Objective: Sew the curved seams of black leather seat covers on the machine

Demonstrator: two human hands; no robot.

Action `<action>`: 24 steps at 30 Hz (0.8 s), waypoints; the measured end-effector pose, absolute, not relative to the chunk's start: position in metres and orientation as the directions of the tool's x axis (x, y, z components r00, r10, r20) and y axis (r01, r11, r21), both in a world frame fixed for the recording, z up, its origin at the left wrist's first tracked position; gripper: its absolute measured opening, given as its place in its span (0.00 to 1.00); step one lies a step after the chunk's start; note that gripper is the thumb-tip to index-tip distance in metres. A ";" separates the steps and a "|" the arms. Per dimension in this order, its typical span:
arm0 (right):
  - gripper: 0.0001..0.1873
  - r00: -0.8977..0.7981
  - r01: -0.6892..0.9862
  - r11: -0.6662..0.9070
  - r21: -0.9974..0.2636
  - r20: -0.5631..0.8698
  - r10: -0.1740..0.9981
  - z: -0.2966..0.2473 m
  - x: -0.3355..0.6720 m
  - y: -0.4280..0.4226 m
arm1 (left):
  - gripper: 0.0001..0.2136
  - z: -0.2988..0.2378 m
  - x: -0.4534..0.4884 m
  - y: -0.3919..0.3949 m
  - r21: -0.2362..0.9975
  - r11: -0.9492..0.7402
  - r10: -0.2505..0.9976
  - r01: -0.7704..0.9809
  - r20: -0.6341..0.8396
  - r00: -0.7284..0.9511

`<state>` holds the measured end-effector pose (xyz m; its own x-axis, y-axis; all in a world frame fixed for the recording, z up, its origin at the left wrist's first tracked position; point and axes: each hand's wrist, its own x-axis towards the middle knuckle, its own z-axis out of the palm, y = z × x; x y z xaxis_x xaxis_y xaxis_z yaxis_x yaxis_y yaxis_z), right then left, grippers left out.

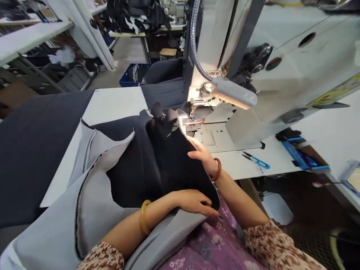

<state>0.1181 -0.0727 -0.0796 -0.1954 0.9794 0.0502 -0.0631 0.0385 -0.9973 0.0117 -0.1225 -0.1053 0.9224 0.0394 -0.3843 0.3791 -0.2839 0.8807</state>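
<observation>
A large fabric piece (180, 161), black on one face and light grey on the other, spreads across the table and down to my lap. My right hand (203, 156) pinches its right edge, close in front of the sewing machine's lit needle and presser foot (191, 114). Nearer my body, my left hand (194, 202) is closed on the same fabric where the black face meets a grey fold; some of its fingers are curled out of sight. Bunched dark cloth (160, 122) stands just left of the presser foot.
A lamp (233, 92) on a flexible neck hangs by the machine head. Blue thread snips (257, 160) lie on the white table right of my right hand, with a blue tray (305, 153) beyond. Dark fabric (42, 150) covers the left side. Behind stands a blue crate (126, 78).
</observation>
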 end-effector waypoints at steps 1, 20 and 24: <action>0.16 -0.200 0.004 0.100 -0.995 0.097 0.975 -0.079 0.114 -0.076 | 0.19 -0.107 0.014 -0.124 0.889 -0.273 0.028 0.368 -0.375 0.927; 0.05 -0.112 -0.292 -0.133 -0.947 -0.104 0.988 -0.077 0.130 -0.105 | 0.16 -0.036 -0.058 -0.025 0.699 -0.454 0.818 0.553 0.081 0.569; 0.12 0.111 -0.496 -0.230 -0.837 -0.324 0.940 -0.090 0.151 -0.090 | 0.14 -0.048 -0.020 -0.008 0.471 -0.441 0.896 0.764 0.184 0.403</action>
<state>0.1508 -0.0895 -0.0897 0.1115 0.9396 -0.3237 -0.4962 -0.2296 -0.8373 -0.0204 -0.0079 -0.0480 0.4034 0.8963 0.1842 0.7642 -0.4408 0.4709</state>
